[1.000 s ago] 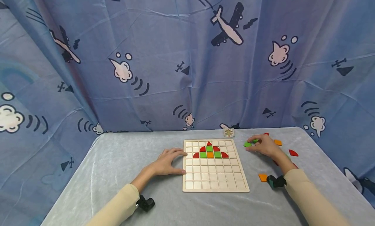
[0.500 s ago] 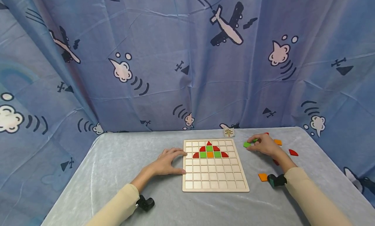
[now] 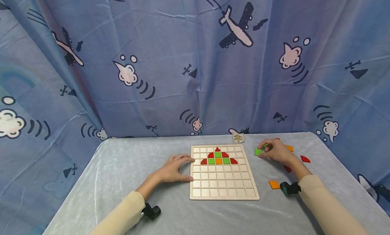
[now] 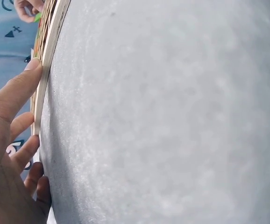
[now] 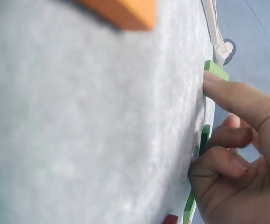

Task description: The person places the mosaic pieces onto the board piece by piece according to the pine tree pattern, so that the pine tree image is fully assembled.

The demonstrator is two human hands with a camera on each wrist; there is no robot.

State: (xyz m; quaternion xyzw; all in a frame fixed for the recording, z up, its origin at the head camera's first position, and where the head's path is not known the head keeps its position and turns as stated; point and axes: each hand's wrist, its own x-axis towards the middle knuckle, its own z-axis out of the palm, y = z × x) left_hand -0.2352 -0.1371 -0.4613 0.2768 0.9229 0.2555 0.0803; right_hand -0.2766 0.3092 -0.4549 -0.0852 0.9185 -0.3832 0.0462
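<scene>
A pale wooden grid board [image 3: 224,192] lies on the table with red, green and orange tiles set in its far rows in a stepped triangle. My left hand [image 3: 171,169] rests at its left edge, thumb and fingers spread along the rim; the left wrist view shows the thumb [image 4: 25,84] on the frame's side. To the right of the board, my right hand [image 3: 275,151] pinches a green square tile [image 3: 258,151] at the tabletop. In the right wrist view the thumb presses the side of this green tile [image 5: 216,70]; the index fingertip is hidden.
Around my right hand lie an orange tile [image 3: 274,184], another orange tile [image 3: 289,147], a red quarter-round tile [image 3: 305,159] and more green and red pieces partly under the hand. A small patterned card [image 3: 238,138] is behind the board. A blue printed curtain [image 3: 170,76] hangs beyond the table.
The green square tile has turned slightly and shifted a little toward me and right, along with my right thumb and fingers. My left hand and the board have stayed put.
</scene>
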